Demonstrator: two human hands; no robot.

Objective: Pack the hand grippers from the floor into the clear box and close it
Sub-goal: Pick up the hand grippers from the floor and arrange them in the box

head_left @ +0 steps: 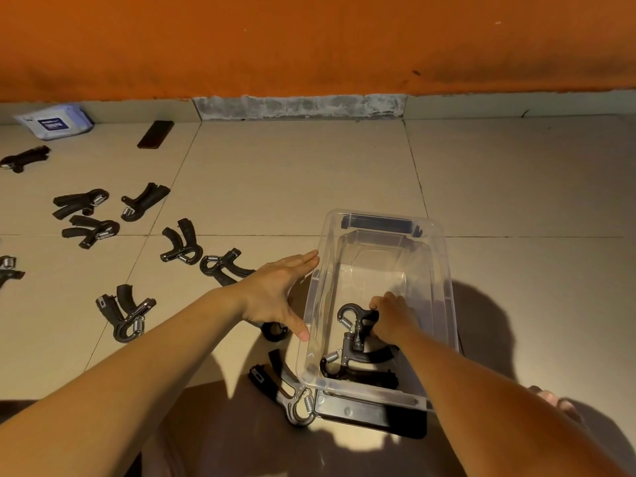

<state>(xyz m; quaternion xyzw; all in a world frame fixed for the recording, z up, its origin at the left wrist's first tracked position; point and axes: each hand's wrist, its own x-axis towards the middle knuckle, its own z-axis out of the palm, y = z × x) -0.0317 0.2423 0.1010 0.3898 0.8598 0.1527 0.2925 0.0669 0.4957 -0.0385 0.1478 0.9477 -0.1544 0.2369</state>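
Observation:
The clear box (437, 256) stands open on the tiled floor, right of centre. My right hand (392, 316) is inside it, closed around the handle of a black hand gripper (354, 327). A second hand gripper (358, 368) lies on the box floor below it. My left hand (275, 294) rests flat with fingers spread against the box's left wall, holding nothing. Several more black hand grippers lie on the floor to the left, such as one (182, 244) and another (125, 313). One gripper (285, 390) lies just by the box's near left corner.
A dark lid (364, 413) pokes out under the box's near end. A white wipes packet (56, 120) and a dark flat bar (155, 134) lie by the orange wall at the back left. Bare toes (554, 399) show at the right.

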